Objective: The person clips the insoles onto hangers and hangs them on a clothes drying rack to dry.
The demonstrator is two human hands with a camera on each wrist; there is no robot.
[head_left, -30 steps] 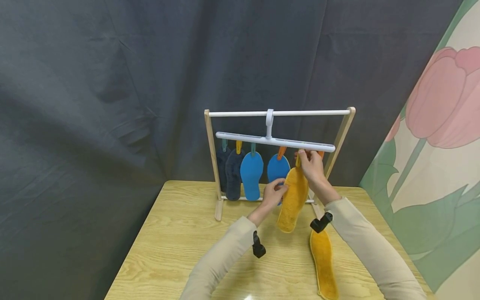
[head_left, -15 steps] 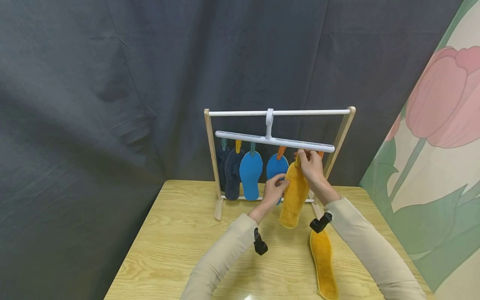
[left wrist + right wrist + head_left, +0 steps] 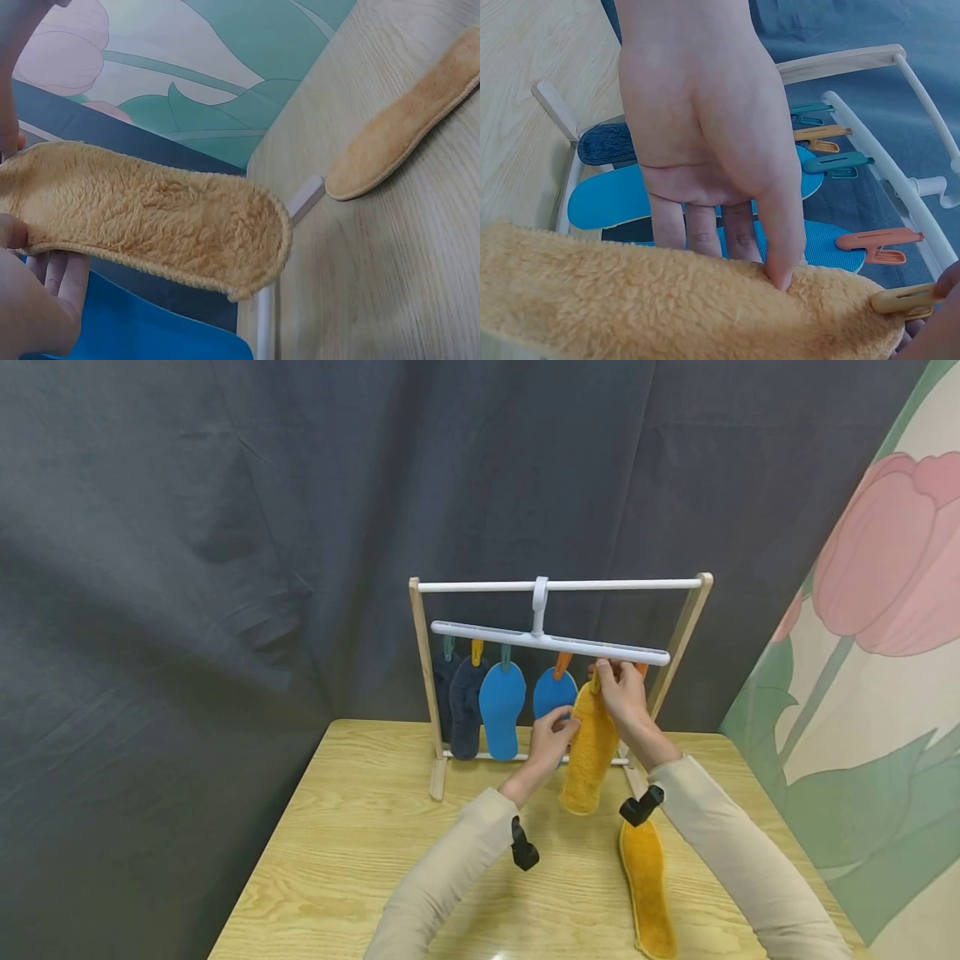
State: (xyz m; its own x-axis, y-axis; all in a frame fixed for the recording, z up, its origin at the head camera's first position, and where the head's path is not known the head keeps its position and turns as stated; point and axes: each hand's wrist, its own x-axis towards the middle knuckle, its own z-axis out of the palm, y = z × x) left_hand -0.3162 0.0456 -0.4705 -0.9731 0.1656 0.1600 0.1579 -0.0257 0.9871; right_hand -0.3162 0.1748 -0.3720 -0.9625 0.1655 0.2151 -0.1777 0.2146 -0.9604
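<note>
My left hand (image 3: pixel 551 737) pinches the side edge of a fuzzy yellow insole (image 3: pixel 590 752), thumb on the pile and fingers behind, as the left wrist view shows. The insole hangs toe-down from the right half of a white hanger (image 3: pixel 480 631). At its top my right hand (image 3: pixel 624 689) pinches a yellow clothespin (image 3: pixel 904 298), whose jaws overlap the insole's end in the right wrist view. Beside it a blue insole (image 3: pixel 555 687) hangs from an orange clothespin (image 3: pixel 562 665), partly hidden by my left hand and the yellow insole.
Another blue insole (image 3: pixel 502 710) and dark fuzzy insoles (image 3: pixel 467 718) hang on the left half. The tilted hanger hooks over the white rod (image 3: pixel 622 585) of a wooden stand (image 3: pixel 422 668). A second yellow insole (image 3: pixel 647 885) lies on the table (image 3: pixel 337 860) by the right forearm.
The yellow insole has risen slightly, its top end now up at the clothespin. My left hand moved up a little with it, while my right hand stays at the clothespin.
</note>
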